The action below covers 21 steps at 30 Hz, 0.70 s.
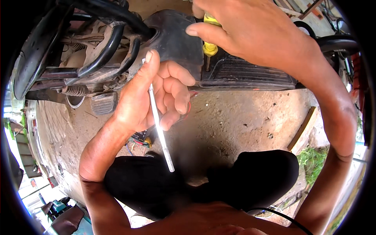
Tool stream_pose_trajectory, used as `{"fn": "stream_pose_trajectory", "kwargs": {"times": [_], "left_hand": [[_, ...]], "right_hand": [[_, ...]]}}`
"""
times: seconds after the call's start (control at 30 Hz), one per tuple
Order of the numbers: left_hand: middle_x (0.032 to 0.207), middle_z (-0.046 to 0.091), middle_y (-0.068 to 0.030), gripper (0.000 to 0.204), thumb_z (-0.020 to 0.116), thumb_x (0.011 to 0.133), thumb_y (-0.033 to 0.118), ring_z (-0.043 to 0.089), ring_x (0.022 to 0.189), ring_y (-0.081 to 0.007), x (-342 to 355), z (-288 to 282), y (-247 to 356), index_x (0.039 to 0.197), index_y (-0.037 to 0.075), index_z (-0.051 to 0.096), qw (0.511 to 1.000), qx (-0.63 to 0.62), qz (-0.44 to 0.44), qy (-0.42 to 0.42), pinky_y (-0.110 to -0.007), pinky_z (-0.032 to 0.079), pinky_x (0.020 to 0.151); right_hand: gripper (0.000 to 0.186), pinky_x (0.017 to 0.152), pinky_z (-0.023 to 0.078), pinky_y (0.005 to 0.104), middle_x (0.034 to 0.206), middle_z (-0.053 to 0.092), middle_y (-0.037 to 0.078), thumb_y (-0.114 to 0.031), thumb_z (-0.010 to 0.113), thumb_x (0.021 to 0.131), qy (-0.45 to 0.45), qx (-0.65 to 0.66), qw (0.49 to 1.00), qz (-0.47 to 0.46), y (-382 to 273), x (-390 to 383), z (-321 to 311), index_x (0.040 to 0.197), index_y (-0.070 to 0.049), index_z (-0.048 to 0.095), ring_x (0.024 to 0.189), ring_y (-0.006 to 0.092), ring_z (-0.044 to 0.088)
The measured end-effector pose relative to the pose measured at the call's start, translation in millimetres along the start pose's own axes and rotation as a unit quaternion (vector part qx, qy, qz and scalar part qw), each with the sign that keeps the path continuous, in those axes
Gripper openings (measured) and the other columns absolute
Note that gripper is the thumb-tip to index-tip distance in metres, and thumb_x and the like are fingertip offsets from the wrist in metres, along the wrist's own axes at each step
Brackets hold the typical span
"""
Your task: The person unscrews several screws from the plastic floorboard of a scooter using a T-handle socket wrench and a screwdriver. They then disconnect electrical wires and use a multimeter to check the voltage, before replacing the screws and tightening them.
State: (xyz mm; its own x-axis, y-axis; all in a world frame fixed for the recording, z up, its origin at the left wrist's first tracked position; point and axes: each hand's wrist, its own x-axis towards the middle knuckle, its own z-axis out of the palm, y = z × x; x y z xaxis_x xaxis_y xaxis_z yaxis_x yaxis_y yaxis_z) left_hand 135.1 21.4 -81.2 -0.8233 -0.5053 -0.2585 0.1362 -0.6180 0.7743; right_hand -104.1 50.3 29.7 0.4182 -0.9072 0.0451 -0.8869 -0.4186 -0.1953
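My left hand is closed on a thin, shiny metal rod, pinned under the thumb with the other fingers loosely curled. The rod slants down toward my lap, its lower end free. Farther away, my right hand grips a yellow-handled screwdriver. Its shaft points down at the edge of a vehicle's black ribbed footboard; I cannot tell whether the tip sits on a screw. Beside it rises a smooth, dusty black plastic cover, partly behind my left fingers.
Black tubular bars and a ribbed rubber pedal stand at the left. A small dark device with wires lies near my left knee. A wooden strip and grass are at the right, on dusty ground.
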Motion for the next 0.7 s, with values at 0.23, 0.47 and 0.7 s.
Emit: {"fn": "stream_pose_trajectory", "kwargs": {"times": [0.23, 0.47, 0.7], "left_hand": [[0.075, 0.068, -0.0177, 0.078, 0.021, 0.109, 0.063, 0.054, 0.039, -0.0203, -2.3, -0.9, 1.0, 0.116, -0.006, 0.056, 1.000, 0.002, -0.001, 0.001, -0.029, 0.041, 0.036], [0.076, 0.069, -0.0183, 0.078, 0.020, 0.110, 0.062, 0.055, 0.039, -0.0202, 0.9, -0.2, -1.0, 0.117, -0.007, 0.056, 0.999, -0.032, -0.001, -0.018, -0.029, 0.042, 0.035], [0.075, 0.069, -0.0183, 0.078, 0.021, 0.109, 0.062, 0.054, 0.038, -0.0203, 2.2, -2.7, -3.2, 0.116, -0.007, 0.056, 0.999, -0.032, 0.005, -0.023, -0.029, 0.041, 0.035]], "right_hand": [[0.036, 0.051, 0.052, 0.0404, 0.058, 0.056, 0.013, -0.026, 0.060, 0.103, 0.018, 0.031, 0.998, -0.053, 20.4, 5.0, 19.8, 0.095, 0.009, 0.057, 0.052, 0.0280, 0.060], [0.035, 0.052, 0.052, 0.0473, 0.063, 0.060, 0.018, -0.023, 0.062, 0.100, 0.126, -0.158, 0.979, -0.013, 16.4, 1.2, 22.2, 0.096, 0.010, 0.053, 0.054, 0.0366, 0.062], [0.032, 0.045, 0.047, 0.0400, 0.055, 0.054, 0.013, -0.021, 0.059, 0.102, -0.037, 0.049, 0.998, -0.013, 4.1, 9.3, -6.3, 0.095, 0.010, 0.054, 0.047, 0.0290, 0.058]]}}
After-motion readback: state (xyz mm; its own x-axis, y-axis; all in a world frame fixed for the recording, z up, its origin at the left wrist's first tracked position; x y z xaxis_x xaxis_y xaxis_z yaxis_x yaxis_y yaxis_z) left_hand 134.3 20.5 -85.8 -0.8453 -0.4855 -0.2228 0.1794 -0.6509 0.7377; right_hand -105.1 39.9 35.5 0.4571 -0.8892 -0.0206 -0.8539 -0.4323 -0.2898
